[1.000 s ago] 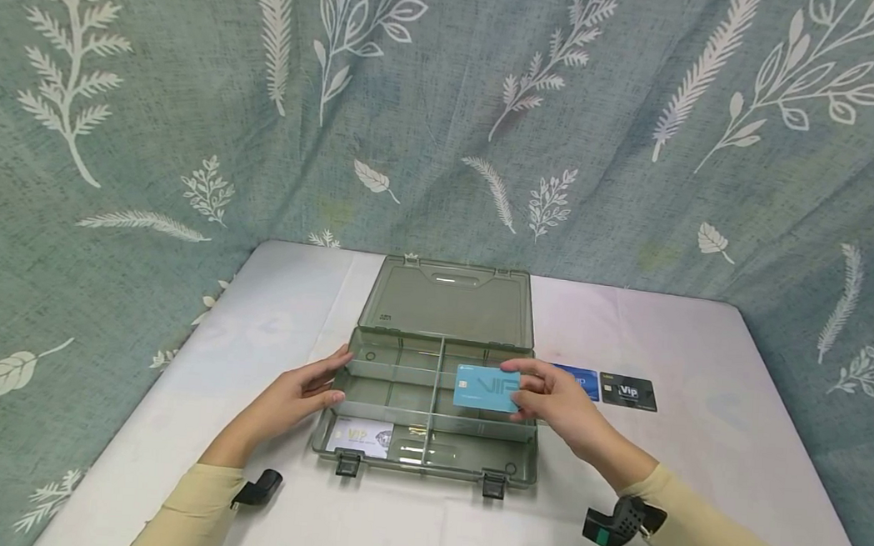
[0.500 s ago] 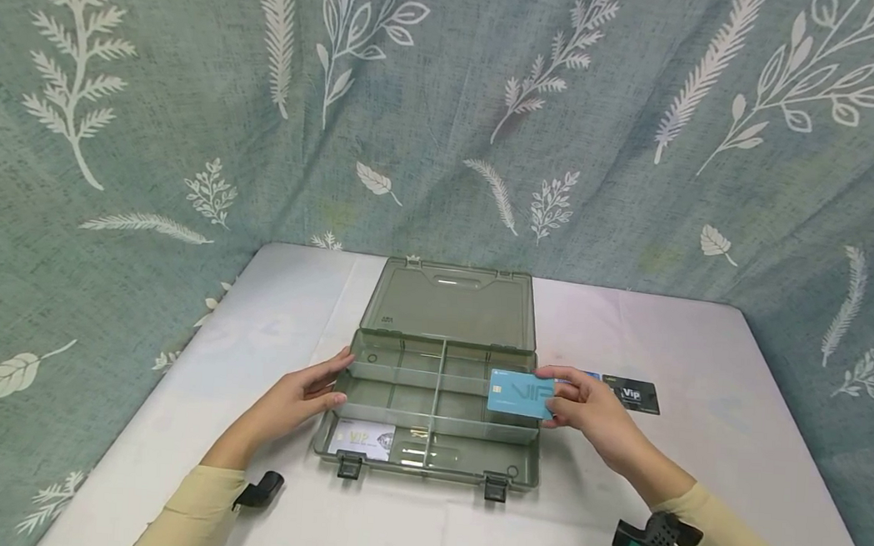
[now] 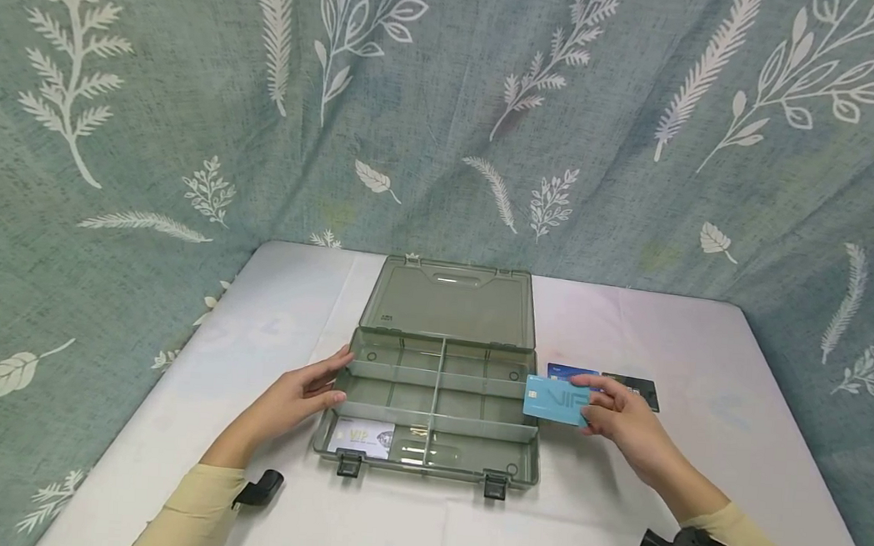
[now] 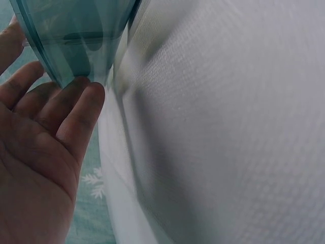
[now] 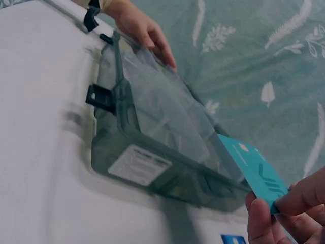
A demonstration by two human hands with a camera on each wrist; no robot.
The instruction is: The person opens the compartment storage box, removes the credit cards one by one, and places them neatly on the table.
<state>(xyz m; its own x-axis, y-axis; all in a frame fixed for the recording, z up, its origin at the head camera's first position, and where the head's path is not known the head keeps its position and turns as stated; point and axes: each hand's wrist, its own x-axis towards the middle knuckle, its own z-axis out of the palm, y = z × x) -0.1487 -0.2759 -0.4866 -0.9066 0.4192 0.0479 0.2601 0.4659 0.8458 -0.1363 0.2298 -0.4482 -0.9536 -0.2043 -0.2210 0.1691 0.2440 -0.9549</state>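
Note:
My right hand (image 3: 626,422) pinches a light blue VIP card (image 3: 549,399) by its right end. The card is held beside the box's right side and overlaps its rim in the head view. A grey-green clear plastic box (image 3: 482,455) stands with its lid (image 3: 453,303) laid back, divided into several compartments. A white VIP card (image 3: 362,438) lies in its front left compartment. My left hand (image 3: 298,390) rests against the box's left side, thumb and index at the rim; in the left wrist view its fingers (image 4: 84,114) touch the wall.
On the table (image 3: 587,524), right of the box, lie a blue card (image 3: 569,370) and a black card (image 3: 651,393), both partly behind my right hand. Two dark latches (image 3: 495,486) hang at the box's front. A leaf-patterned curtain (image 3: 445,140) surrounds the table's back and sides.
My right hand has moved right with the light blue card, from over the box's right compartments to its right edge. More of the blue card shows. The left hand has stayed put.

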